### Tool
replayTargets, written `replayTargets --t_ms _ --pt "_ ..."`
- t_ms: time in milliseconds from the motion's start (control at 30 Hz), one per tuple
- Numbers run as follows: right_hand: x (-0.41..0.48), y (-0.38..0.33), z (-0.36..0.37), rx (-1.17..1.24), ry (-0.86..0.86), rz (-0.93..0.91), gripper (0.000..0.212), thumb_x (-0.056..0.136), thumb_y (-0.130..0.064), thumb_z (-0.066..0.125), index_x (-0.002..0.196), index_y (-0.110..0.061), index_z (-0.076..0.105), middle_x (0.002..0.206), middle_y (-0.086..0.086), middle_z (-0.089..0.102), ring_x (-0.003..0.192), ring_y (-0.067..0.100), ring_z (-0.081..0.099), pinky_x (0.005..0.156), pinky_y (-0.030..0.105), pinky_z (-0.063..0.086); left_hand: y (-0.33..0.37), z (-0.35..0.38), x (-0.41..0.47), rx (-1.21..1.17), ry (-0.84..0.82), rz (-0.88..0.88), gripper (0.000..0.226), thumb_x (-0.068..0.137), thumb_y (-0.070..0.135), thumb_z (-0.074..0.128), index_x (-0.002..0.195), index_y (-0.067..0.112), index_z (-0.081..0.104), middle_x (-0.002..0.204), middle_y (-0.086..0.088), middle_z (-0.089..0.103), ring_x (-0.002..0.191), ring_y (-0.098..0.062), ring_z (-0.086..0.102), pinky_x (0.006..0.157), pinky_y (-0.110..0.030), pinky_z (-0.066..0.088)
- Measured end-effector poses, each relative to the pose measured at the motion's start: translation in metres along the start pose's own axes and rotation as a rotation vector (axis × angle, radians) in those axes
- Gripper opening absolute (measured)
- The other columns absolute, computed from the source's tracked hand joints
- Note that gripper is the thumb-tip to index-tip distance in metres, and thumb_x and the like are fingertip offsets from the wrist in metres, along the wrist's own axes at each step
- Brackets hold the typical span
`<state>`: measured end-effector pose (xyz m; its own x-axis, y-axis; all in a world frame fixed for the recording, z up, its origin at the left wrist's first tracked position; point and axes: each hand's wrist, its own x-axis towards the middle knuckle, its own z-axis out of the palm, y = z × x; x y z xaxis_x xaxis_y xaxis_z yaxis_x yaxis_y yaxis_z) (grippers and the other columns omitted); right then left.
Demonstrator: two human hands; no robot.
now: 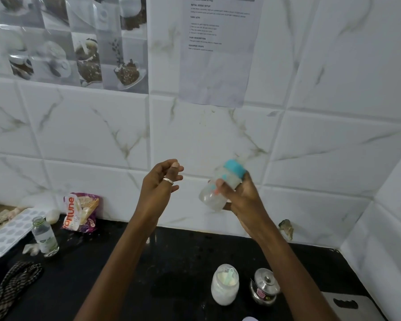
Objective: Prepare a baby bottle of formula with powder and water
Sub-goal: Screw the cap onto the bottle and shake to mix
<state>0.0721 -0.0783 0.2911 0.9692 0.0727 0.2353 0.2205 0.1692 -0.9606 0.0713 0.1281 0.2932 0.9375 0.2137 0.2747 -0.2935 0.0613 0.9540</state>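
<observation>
My right hand (242, 195) grips a clear baby bottle (212, 194) with a teal collar at its upper end. The bottle is raised in front of the tiled wall, tilted, and blurred by motion, with cloudy whitish content inside. My left hand (159, 184) is lifted beside it, about a hand's width to the left, fingers loosely curled, holding nothing; a ring sits on one finger. Down on the black counter stands an open glass jar of white powder (225, 287) with a pale scoop lying in it.
A small steel lidded pot (264, 287) stands right of the jar. At left are a clear open water bottle (44, 237), an ice tray (8, 232), a printed pouch (81, 212) and a checked cloth (12, 286). A grey board (354, 306) lies at the lower right.
</observation>
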Motion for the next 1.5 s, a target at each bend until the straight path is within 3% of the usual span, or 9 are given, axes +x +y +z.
replayTargets --t_ms 167,300,600,733,867,1000,1167,1267,1500 --pt "0.003 -0.003 0.001 0.277 0.111 -0.031 0.083 0.076 -0.037 0.088 0.145 -0.022 0.045 0.134 0.017 0.058 0.122 0.035 0.064 0.084 0.058 0.061 0.001 0.001 -0.002 -0.011 -0.006 -0.003 0.025 0.104 0.041 0.057 0.122 0.028 0.066 0.111 0.01 0.076 0.098 -0.004 0.073 0.089 -0.029 0.059" --pt "0.0 -0.002 0.004 -0.041 -0.045 -0.001 0.065 0.075 -0.04 0.081 0.129 -0.033 0.048 0.129 0.012 0.059 0.121 0.032 0.064 0.086 0.046 0.062 0.002 0.0 -0.003 -0.01 0.003 -0.001 0.023 0.104 0.04 0.056 0.122 0.029 0.066 0.109 0.011 0.076 0.098 -0.004 0.073 0.089 -0.029 0.059" --pt "0.002 0.001 0.001 -0.004 -0.006 -0.004 0.073 0.074 -0.041 0.086 0.134 -0.027 0.047 0.131 0.013 0.061 0.118 0.029 0.067 0.087 0.053 0.062 0.005 -0.003 -0.005 -0.009 0.012 -0.005 0.021 0.103 0.04 0.057 0.12 0.03 0.066 0.108 0.011 0.076 0.098 -0.005 0.073 0.088 -0.029 0.059" --pt "0.001 -0.001 0.003 0.275 0.142 -0.033 0.084 0.076 -0.038 0.087 0.145 -0.019 0.042 0.134 0.016 0.059 0.12 0.033 0.066 0.089 0.063 0.058 0.005 -0.003 -0.008 -0.002 0.001 -0.003 0.021 0.104 0.038 0.057 0.12 0.028 0.066 0.109 0.01 0.076 0.096 -0.003 0.073 0.089 -0.03 0.059" --pt "-0.004 0.003 0.004 -0.018 -0.012 0.011 0.08 0.07 -0.049 0.09 0.134 -0.03 0.047 0.137 0.016 0.057 0.118 0.027 0.066 0.086 0.05 0.062 0.007 -0.004 -0.008 0.0 0.002 0.001 0.019 0.103 0.04 0.057 0.118 0.031 0.066 0.109 0.011 0.076 0.096 -0.002 0.073 0.088 -0.029 0.059" --pt "0.0 -0.005 0.001 0.32 0.133 -0.047 0.096 0.069 -0.043 0.092 0.146 -0.018 0.041 0.134 0.018 0.059 0.122 0.035 0.065 0.088 0.061 0.059 0.005 -0.004 -0.01 -0.002 -0.005 -0.006 0.021 0.103 0.04 0.057 0.119 0.03 0.066 0.11 0.01 0.076 0.097 -0.004 0.073 0.088 -0.029 0.059" --pt "-0.005 0.0 0.003 -0.004 -0.016 -0.001 0.076 0.073 -0.045 0.089 0.135 -0.029 0.049 0.132 0.011 0.063 0.121 0.029 0.066 0.091 0.052 0.061 0.005 -0.002 -0.01 0.002 -0.009 0.002 0.018 0.103 0.04 0.056 0.116 0.033 0.065 0.109 0.012 0.075 0.097 -0.003 0.073 0.086 -0.026 0.059" --pt "-0.001 -0.005 0.003 0.265 0.111 -0.03 0.095 0.066 -0.045 0.093 0.144 -0.021 0.045 0.132 0.015 0.062 0.121 0.032 0.066 0.091 0.059 0.059 0.005 0.0 -0.011 -0.004 -0.021 -0.003 0.018 0.103 0.039 0.057 0.117 0.031 0.066 0.111 0.009 0.076 0.097 -0.004 0.073 0.088 -0.029 0.059" --pt "0.0 -0.01 0.006 0.173 0.058 -0.011 0.062 0.078 -0.032 0.078 0.134 -0.024 0.052 0.134 0.02 0.06 0.123 0.036 0.064 0.089 0.056 0.06 0.006 -0.002 -0.006 -0.015 -0.011 -0.004 0.021 0.103 0.04 0.057 0.119 0.03 0.066 0.11 0.01 0.076 0.097 -0.003 0.073 0.089 -0.03 0.059"
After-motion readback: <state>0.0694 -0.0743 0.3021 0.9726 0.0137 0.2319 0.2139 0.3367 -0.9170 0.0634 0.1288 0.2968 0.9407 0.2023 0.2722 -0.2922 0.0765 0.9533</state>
